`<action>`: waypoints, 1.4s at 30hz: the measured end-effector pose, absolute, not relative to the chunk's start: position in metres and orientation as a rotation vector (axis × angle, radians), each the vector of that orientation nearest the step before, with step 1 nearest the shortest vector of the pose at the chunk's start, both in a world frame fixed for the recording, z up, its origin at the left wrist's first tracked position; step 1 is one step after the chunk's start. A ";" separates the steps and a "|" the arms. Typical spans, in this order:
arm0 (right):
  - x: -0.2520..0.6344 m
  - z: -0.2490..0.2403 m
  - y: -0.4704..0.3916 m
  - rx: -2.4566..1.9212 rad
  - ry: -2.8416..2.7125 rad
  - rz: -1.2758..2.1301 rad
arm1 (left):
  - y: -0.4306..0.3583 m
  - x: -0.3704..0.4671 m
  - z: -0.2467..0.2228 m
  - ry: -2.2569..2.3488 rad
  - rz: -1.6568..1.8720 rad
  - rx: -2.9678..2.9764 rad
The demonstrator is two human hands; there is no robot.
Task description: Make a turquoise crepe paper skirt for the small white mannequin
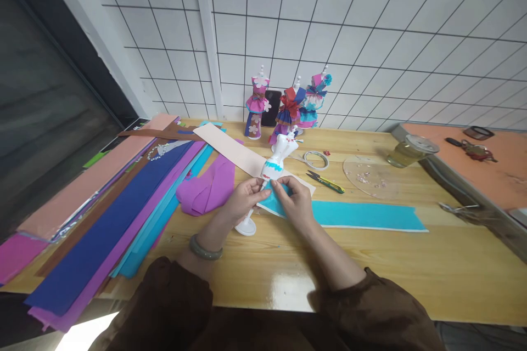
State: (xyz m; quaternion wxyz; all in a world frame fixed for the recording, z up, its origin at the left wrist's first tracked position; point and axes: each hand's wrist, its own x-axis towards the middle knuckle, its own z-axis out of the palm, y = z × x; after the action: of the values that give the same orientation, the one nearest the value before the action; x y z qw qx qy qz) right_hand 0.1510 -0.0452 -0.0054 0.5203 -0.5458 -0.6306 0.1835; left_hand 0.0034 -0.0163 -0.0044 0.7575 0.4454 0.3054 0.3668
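Observation:
A small white dress form (284, 148) on a stand with a round base (246, 226) leans between my hands, with blue bits and red marks around its hips. My left hand (246, 198) is closed at its lower end, thumb and fingers pinching close to the stand pole. My right hand (295, 202) pinches the near end of a turquoise crepe paper strip (366, 215) against the bottom of the form. The strip has a white band along its near edge and stretches right across the table. Exactly what lies under my fingertips is hidden.
Purple crepe paper (208, 186) and a pale pink strip (230, 148) lie near the form. Stacked coloured strips (102, 230) cover the left. Yellow-handled snips (329, 182), a tape roll (316, 160), a clear plate (370, 178) and a lidded cup (407, 152) sit right; dressed forms (257, 101) stand behind.

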 end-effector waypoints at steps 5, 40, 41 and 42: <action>0.151 -0.005 -0.045 -1.312 -1.506 0.449 | -0.016 0.003 -0.006 0.642 0.826 0.973; 0.159 -0.002 -0.035 -1.179 -1.312 0.928 | -0.016 0.000 -0.006 0.584 0.779 1.139; 0.159 -0.002 -0.035 -1.169 -1.305 0.940 | -0.016 -0.001 -0.004 0.587 0.752 1.154; 0.160 -0.001 -0.035 -1.160 -1.297 0.953 | -0.017 -0.002 -0.003 0.585 0.724 1.167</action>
State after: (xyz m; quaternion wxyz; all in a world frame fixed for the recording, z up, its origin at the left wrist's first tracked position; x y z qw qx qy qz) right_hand 0.1602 -0.0348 -0.0009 0.5469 -0.4895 -0.5474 0.4019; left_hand -0.0020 -0.0166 -0.0030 0.7341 0.5308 0.2662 0.3294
